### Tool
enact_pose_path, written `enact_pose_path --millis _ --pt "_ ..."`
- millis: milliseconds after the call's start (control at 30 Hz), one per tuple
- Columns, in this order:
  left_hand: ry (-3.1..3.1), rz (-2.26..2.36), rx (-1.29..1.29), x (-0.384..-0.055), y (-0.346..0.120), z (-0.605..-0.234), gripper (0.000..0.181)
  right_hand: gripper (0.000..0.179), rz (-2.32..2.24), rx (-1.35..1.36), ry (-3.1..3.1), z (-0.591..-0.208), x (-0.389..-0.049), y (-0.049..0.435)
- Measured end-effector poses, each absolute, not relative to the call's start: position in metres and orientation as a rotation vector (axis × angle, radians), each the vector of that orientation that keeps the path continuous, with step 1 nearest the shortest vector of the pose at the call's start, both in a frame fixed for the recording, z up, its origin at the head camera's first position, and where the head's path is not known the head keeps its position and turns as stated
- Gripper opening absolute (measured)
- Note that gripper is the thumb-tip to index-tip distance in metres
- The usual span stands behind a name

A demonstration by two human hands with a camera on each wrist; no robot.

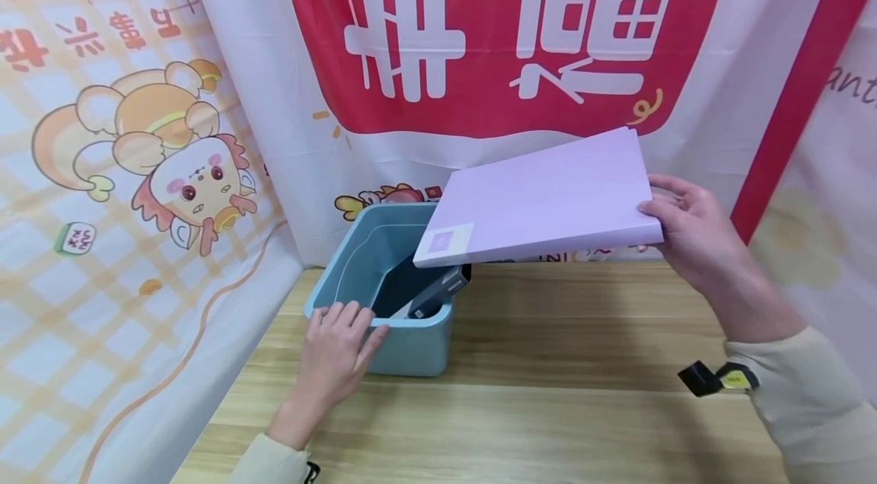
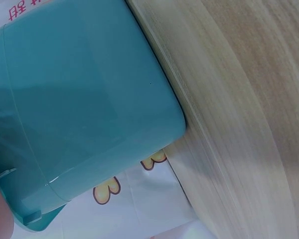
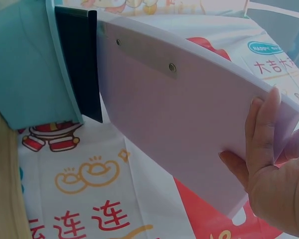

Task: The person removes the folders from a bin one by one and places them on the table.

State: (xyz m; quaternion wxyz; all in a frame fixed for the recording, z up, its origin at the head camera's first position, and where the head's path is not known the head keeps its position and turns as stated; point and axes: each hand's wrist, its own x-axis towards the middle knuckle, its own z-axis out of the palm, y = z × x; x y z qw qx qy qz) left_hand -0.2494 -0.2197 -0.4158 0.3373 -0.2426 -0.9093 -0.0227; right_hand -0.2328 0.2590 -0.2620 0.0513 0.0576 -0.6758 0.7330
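My right hand [image 1: 695, 237] pinches a pale purple file folder [image 1: 541, 191] by its right end, thumb on top and fingers beneath. Tilted in the air, the folder has its labelled spine toward me and its left end over the bin's right side. Two metal rivets show on its underside in the right wrist view. My left hand [image 1: 336, 351] grips the near rim of a blue plastic bin [image 1: 411, 347], fingers hooked over the edge. Inside the bin leans a dark file folder [image 1: 441, 291] with a printed spine, its edge sticking out past the rim.
The bin stands on a wood-grain table [image 1: 548, 362], toward its back left. Behind the table hangs a white cloth with a red printed panel [image 1: 479, 50]. A checked cartoon cloth [image 1: 103, 164] covers the left side.
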Motion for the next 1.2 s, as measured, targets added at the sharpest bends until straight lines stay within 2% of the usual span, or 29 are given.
enact_pose_path --millis 1200 --pt "-2.322 -0.068 -0.656 -0.251 -0.22 -0.417 0.035 0.073 2.266 0.148 -1.947 -0.278 -0.224 0.3"
